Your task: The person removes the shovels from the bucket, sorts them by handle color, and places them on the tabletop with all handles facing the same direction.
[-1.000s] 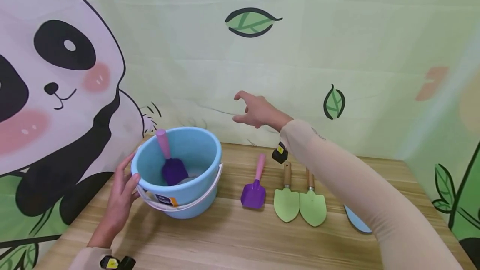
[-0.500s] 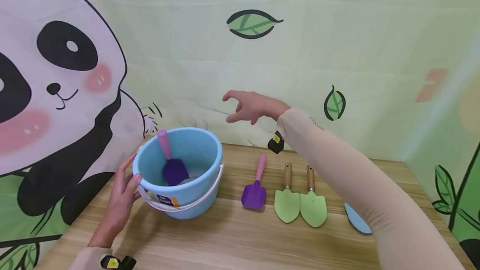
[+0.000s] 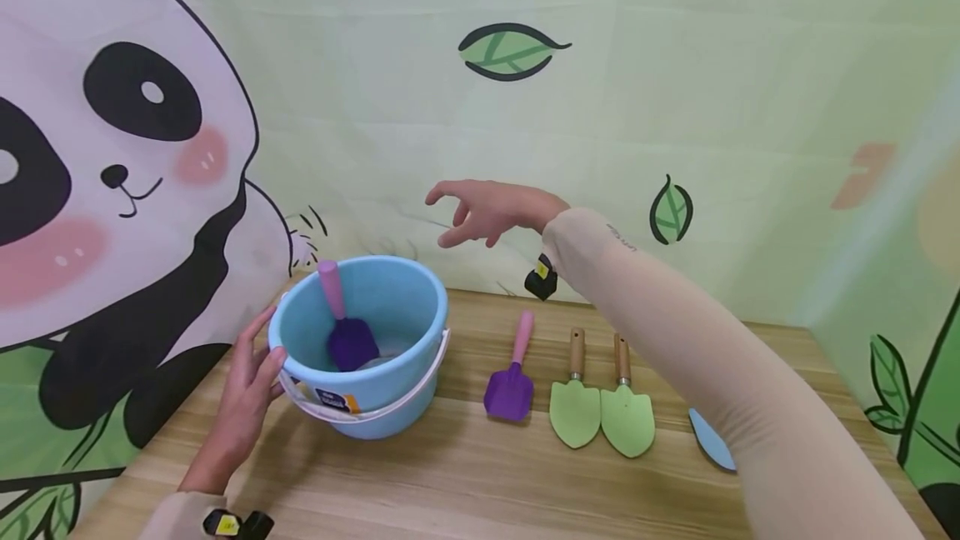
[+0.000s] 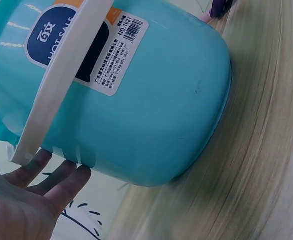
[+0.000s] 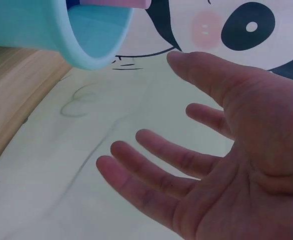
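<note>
A light blue bucket point(image 3: 408, 373) with a white handle point(image 3: 401, 402) stands on the table at the left. Inside it leans a purple toy shovel point(image 3: 352, 346), pink grip up; a greyish thing at the bottom is mostly hidden. My left hand point(image 3: 243, 394) touches the bucket's left side, its thumb by the rim and its fingers point(image 4: 71, 185) lying nearly straight along the outer wall. Up in the air, behind and right of the bucket, my right hand point(image 3: 491, 211) holds nothing. Its fingers and thumb are spread, as the right wrist view shows.
On the wooden table point(image 3: 480, 482), right of the bucket, lie a second purple shovel point(image 3: 509, 392) and two green trowels, one left point(image 3: 575, 415) and one right point(image 3: 627, 423). A blue blade point(image 3: 711, 440) is partly hidden under the right sleeve. A panda-print cloth point(image 3: 360, 107) hangs behind.
My right hand has moved left toward the bucket, still holding nothing. The left hand and the bucket keep their places; the whole head view has shifted slightly.
</note>
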`<state>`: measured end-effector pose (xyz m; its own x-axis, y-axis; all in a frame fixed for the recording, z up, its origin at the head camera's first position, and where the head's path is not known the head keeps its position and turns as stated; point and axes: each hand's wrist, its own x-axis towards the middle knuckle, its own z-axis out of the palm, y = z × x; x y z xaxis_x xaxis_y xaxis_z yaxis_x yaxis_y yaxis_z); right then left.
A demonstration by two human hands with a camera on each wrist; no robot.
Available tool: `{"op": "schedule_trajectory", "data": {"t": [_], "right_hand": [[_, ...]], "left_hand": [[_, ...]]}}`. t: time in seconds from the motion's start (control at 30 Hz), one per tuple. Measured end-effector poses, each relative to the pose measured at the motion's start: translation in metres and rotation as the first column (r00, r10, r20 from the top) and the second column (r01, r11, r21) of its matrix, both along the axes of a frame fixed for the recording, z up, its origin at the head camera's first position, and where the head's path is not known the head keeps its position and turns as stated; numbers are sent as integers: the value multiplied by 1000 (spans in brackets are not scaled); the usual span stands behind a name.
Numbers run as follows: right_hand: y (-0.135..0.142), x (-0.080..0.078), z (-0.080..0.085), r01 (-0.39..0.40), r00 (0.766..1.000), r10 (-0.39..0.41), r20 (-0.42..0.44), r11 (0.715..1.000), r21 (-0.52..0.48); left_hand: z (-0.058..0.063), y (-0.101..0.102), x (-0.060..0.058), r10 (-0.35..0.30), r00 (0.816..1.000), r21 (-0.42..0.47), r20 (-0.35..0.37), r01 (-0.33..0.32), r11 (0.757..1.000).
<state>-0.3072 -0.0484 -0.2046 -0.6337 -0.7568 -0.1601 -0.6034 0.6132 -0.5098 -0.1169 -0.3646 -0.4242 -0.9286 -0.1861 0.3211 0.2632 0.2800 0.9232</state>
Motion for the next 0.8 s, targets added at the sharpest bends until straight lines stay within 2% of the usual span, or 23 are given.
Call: {"op": "schedule_trajectory", "data": {"t": [0.63,0.8], "right_hand": [[-35,0,-6,-145,989,142,-31,983,-112],[-51,0,-12,-175,984,177,-2,972,-157]], "left_hand": [[0,0,-1,-1,1000,-1,3,1,1000],[-1,-1,-2,1,1000,7,-6,-1,1000]]}}
